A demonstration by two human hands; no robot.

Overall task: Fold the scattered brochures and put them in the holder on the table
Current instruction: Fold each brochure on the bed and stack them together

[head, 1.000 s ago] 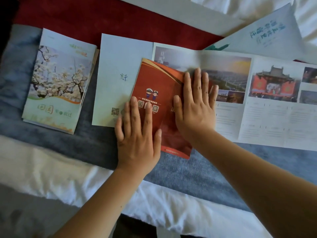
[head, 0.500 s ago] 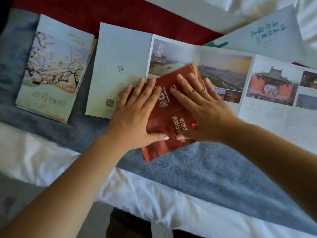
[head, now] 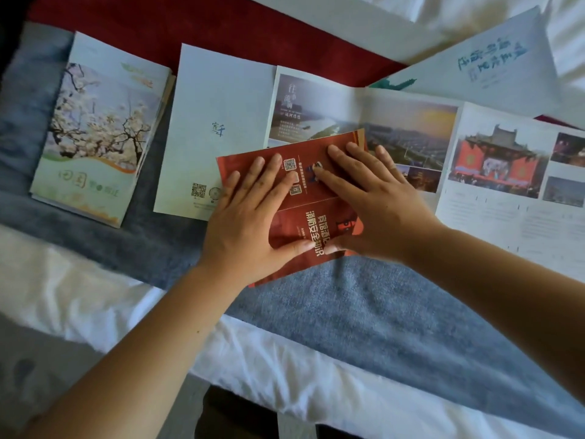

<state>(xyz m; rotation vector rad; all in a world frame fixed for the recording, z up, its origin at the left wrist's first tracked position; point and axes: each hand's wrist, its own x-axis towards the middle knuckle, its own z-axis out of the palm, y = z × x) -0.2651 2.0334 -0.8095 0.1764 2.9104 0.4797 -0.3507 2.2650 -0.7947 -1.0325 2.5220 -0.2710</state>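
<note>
A red brochure lies tilted on the grey blanket, partly over a long unfolded photo brochure. My left hand presses flat on the red brochure's left half with fingers spread. Flat on its right half rests my right hand; both thumbs meet near its lower edge. A folded blossom-cover brochure stack sits at the far left. A pale brochure with blue lettering lies at the upper right. No holder is in view.
The brochures rest on a grey blanket over a red cloth and white bedding. The bed's front edge runs along the bottom of the view, with dark floor below it.
The red brochure has turned counter-clockwise under my hands, from upright to lying nearly sideways. Both hands have stayed flat on it, with the thumbs now meeting at its lower edge.
</note>
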